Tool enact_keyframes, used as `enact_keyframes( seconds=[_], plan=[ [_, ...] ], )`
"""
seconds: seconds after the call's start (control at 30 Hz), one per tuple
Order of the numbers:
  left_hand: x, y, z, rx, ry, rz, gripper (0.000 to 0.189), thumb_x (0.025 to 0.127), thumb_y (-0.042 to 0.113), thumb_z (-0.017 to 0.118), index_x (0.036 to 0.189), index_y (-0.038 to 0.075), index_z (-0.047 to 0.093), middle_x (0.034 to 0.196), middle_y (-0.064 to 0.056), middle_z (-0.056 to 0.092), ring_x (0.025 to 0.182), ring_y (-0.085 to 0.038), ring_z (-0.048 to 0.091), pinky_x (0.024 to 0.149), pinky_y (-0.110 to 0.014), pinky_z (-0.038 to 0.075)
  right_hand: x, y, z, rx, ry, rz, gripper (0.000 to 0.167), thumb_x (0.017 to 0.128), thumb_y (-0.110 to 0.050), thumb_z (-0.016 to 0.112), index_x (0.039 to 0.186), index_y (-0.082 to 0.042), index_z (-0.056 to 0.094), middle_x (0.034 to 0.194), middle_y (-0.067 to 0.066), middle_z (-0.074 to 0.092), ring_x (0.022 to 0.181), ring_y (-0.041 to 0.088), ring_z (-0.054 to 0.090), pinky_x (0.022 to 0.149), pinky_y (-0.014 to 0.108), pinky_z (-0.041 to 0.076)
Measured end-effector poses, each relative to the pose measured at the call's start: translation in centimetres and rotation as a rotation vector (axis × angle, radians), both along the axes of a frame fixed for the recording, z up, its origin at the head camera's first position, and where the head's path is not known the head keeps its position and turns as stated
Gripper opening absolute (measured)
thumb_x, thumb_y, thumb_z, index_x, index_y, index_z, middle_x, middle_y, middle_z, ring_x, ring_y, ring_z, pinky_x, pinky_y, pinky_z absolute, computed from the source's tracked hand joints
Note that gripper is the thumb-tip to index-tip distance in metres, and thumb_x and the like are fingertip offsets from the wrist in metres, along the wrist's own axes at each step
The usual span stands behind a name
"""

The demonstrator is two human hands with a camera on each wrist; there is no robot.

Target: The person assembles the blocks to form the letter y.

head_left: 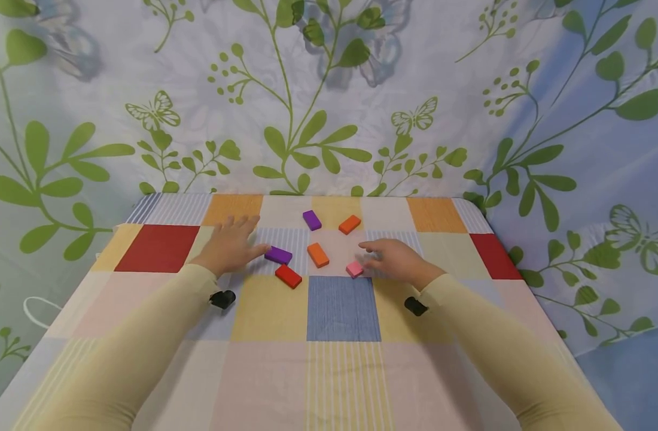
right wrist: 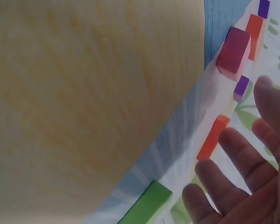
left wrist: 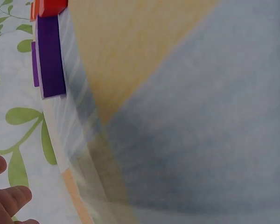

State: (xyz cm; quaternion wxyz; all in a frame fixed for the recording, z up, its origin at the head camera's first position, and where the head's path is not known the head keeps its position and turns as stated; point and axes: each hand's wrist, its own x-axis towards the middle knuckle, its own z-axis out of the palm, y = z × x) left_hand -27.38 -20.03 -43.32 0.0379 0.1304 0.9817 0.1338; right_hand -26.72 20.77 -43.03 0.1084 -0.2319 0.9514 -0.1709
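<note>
1. Head view: six blocks lie on a patchwork-covered surface (head_left: 342, 308): one pink block (head_left: 354, 269), two orange, two purple and one red. One orange block (head_left: 317, 255) is just left of the pink block; the other orange block (head_left: 349, 224) is beyond it. One purple block (head_left: 311, 220) sits beyond and left of the pink block, while another purple block (head_left: 277, 255) and the red block (head_left: 288, 276) lie farther left.

2. Also there: the left hand (head_left: 229, 245), well left of the pink block, is relaxed with fingers spread, grasping nothing; its thumb reaches the left purple block's end, contact unclear. The right hand (head_left: 396, 258), just right of the pink block, is loosely bent, grasping nothing. A leaf-patterned curtain (head_left: 200, 72) hangs beyond the pink block.

3. Left wrist view: four blocks from the pink block's left and far sides show: two purple, one red, part of one orange. The left hand's fingertips are apart from them.

4. Right wrist view: six blocks: one pink, two orange, two purple, one green. The green block (right wrist: 147, 205) lies right of the pink block, where the right hand blocks the head view.
</note>
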Motion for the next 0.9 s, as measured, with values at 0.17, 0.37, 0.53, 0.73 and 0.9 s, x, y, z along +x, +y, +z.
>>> enact_keyframes(
  seconds=[0.17,0.37,0.53,0.73,0.9],
  plan=[
    [0.0,0.4,-0.4,0.014,-0.029,0.007,0.090,0.100,0.061,0.059,0.168,0.013,0.026,0.170,-0.023,0.030,0.157,-0.059,0.015,0.126,-0.074,0.008,0.3,-0.5,-0.4,0.007,-0.023,0.020,0.057,0.098,-0.029,0.076,0.150,-0.011,0.060,0.132,0.011,0.073,0.124,0.029,0.067,0.112,0.050,0.051],
    [0.0,0.8,-0.6,0.015,-0.053,0.012,0.091,0.099,0.061,0.061,0.168,0.014,0.026,0.171,-0.023,0.030,0.157,-0.057,0.015,0.127,-0.073,0.007,0.4,-1.0,-0.4,0.039,-0.049,0.011,0.058,0.096,-0.031,0.078,0.148,-0.011,0.061,0.119,0.006,0.073,0.112,0.023,0.065,0.110,0.046,0.053],
    [0.0,1.2,-0.8,0.041,-0.060,0.002,0.090,0.099,0.061,0.062,0.168,0.014,0.027,0.170,-0.022,0.032,0.158,-0.057,0.015,0.127,-0.073,0.005,0.1,-1.1,-1.0,0.034,-0.062,0.018,0.060,0.094,-0.033,0.081,0.146,-0.010,0.063,0.114,0.005,0.074,0.105,0.020,0.065,0.107,0.044,0.055],
    [0.3,1.4,-0.9,0.060,-0.062,-0.013,0.090,0.098,0.060,0.063,0.167,0.012,0.030,0.170,-0.021,0.033,0.158,-0.058,0.015,0.126,-0.074,0.005,-0.2,-1.1,-1.7,0.027,-0.040,0.042,0.057,0.092,-0.036,0.082,0.140,-0.010,0.068,0.112,0.004,0.074,0.101,0.018,0.064,0.103,0.043,0.056],
    [0.3,1.9,-1.1,0.057,-0.070,-0.012,0.090,0.098,0.059,0.065,0.167,0.013,0.030,0.171,-0.020,0.033,0.158,-0.056,0.015,0.127,-0.072,0.004,-0.1,-1.2,-1.8,0.023,-0.039,0.027,0.051,0.092,-0.034,0.082,0.137,-0.011,0.071,0.111,0.004,0.073,0.101,0.019,0.063,0.101,0.042,0.056]
  ],
)
